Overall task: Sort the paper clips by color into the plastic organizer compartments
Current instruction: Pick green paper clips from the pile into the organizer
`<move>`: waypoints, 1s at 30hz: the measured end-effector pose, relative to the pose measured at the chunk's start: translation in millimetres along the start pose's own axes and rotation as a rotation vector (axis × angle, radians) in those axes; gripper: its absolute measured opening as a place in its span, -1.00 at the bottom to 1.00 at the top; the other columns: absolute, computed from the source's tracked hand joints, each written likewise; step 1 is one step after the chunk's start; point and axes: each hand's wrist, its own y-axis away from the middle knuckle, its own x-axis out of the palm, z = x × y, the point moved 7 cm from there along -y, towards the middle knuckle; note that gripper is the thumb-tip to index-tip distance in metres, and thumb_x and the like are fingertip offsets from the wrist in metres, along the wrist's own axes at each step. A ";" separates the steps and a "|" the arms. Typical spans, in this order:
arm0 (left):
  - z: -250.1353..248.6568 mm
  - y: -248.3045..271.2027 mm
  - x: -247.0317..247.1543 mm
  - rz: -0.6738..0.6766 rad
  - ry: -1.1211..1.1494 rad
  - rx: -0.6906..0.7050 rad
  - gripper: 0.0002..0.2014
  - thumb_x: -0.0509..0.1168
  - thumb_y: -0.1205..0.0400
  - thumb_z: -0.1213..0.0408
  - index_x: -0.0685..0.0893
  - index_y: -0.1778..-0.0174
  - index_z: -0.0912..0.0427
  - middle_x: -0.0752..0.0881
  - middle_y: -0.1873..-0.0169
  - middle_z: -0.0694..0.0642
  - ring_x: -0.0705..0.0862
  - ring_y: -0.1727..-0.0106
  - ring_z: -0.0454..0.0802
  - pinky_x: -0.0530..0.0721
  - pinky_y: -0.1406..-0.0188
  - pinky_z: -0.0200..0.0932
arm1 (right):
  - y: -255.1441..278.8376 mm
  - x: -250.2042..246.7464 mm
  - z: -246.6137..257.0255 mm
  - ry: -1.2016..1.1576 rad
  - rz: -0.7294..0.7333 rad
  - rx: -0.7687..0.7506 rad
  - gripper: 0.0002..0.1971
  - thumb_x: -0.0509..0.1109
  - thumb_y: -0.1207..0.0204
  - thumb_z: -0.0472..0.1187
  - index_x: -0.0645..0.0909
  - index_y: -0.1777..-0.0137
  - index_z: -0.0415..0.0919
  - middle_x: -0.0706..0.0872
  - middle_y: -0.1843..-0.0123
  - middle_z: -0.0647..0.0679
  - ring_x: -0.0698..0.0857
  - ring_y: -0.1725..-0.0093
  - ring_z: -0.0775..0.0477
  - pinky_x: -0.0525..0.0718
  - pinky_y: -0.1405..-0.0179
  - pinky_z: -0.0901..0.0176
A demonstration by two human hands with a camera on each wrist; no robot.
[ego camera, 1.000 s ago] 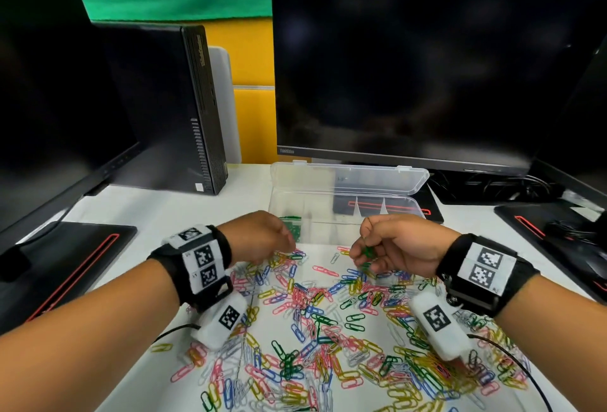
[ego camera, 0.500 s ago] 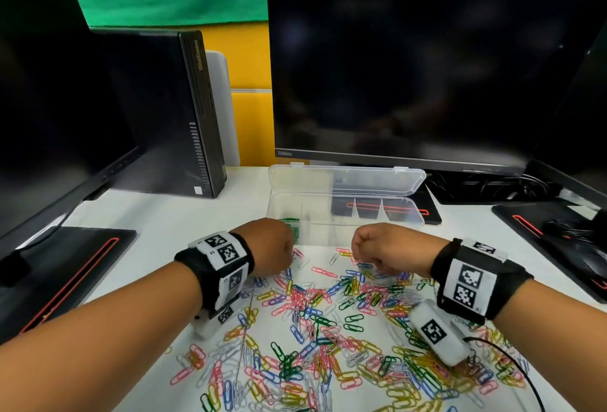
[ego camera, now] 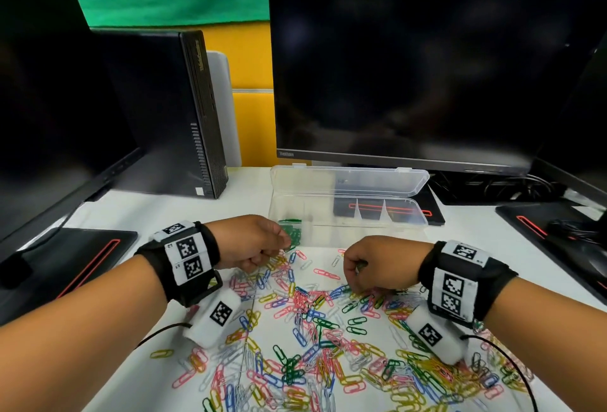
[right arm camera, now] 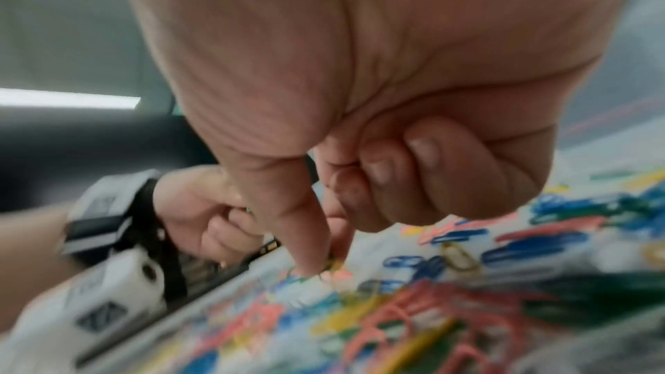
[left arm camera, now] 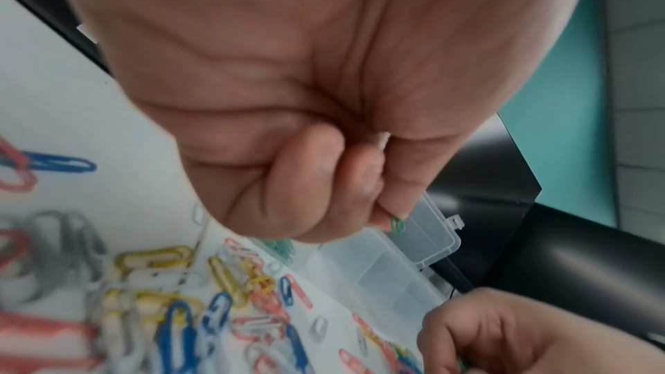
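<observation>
left hand (ego camera: 253,241): fingers curled, thumb and forefinger pinching one small green paper clip (left arm camera: 397,226); clip tip pokes out past the fingertips. Hand sits at the near left corner of the organizer.
right hand (ego camera: 381,267): fingers curled, knuckles up, thumb and forefinger tips pressed together down in the pile. Something dark green shows at the pinch in the right wrist view, but it's blurred, so can't say if a clip is actually held.
organizer: clear plastic organizer box (ego camera: 407,219), lid open and lying back toward the monitor, just beyond both hands. Dividers visible across its right part.
sorted clips: small heap of green clips (ego camera: 294,231) in the leftmost compartment, right ahead of the left hand's fingertips. Other compartments: contents not readable through the clear plastic.
loose pile: mixed-colour paper clips (ego camera: 315,339) (pink, blue, yellow, green, white) spread on the white counter (ego camera: 138,214), under and behind both hands, thickest back toward the wrists.
wrist gear: black straps with white marker tags on both wrists, a white camera pod (ego camera: 215,318) hanging under each; thin black cable runs back from each.
surroundings: large black monitor (ego camera: 427,73) beyond the organizer, second dark screen left of the left hand, black tower PC (ego camera: 170,109) between them, black monitor bases with red stripes to both sides.
</observation>
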 end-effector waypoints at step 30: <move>-46.0 -19.6 -43.2 -0.236 0.061 0.187 -0.51 0.06 -0.63 0.71 0.57 -0.36 0.17 0.54 -0.08 0.26 0.49 -0.12 0.12 0.47 -0.18 -0.05 | -98.9 -87.2 76.5 -0.040 -0.354 0.004 -0.75 0.40 -0.60 -0.24 0.72 -0.24 -0.25 0.79 -0.16 -0.21 0.76 -0.16 -0.23 0.73 -0.25 -0.18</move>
